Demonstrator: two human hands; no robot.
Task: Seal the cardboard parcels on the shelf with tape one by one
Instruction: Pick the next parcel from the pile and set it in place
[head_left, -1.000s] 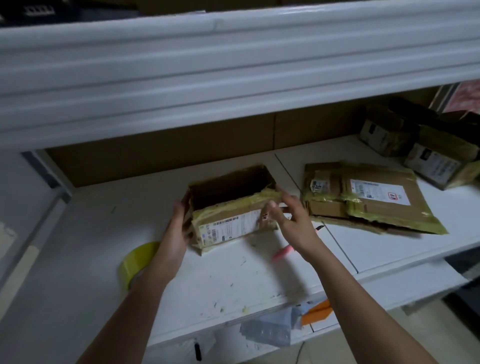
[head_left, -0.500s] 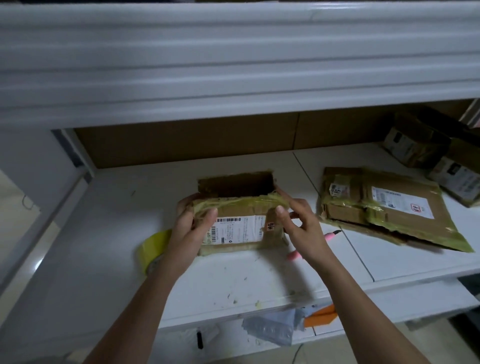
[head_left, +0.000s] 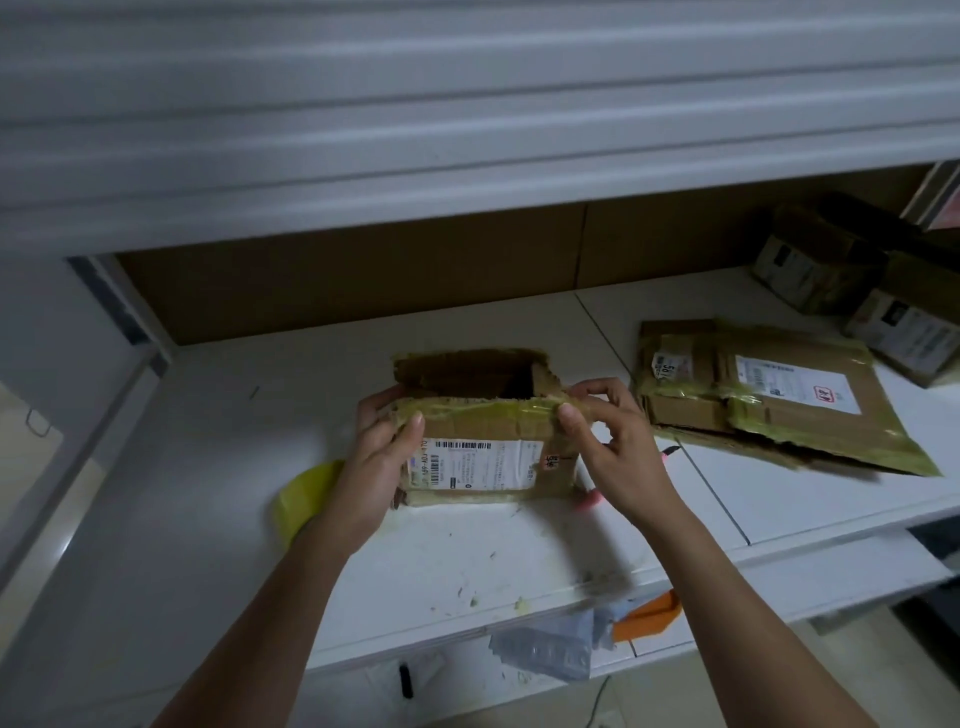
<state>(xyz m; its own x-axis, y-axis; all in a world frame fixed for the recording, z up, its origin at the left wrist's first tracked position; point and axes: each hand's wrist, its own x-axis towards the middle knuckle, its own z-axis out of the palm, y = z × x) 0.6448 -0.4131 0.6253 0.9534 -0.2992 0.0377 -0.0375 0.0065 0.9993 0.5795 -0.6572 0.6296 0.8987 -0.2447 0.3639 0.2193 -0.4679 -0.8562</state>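
Note:
A small brown cardboard parcel (head_left: 483, 447) with a white barcode label stands on the white shelf (head_left: 467, 545), its top open and a flap raised at the back. Yellowish tape runs along its front top edge. My left hand (head_left: 382, 447) grips the parcel's left end, thumb on the front. My right hand (head_left: 608, 441) pinches the parcel's right top corner at the tape. A yellow tape roll (head_left: 301, 493) lies behind my left wrist, partly hidden.
A flat taped parcel (head_left: 779, 400) lies on the shelf to the right, with two more boxes (head_left: 852, 291) behind it. A pink pen (head_left: 589, 499) peeks out under my right hand. An upper shelf (head_left: 467, 130) overhangs. Plastic and orange scraps (head_left: 597, 634) sit below.
Both hands have closed in on the parcel's ends; the left thumb has come onto its front and the right fingers have moved up to the top corner. The camera shifted left.

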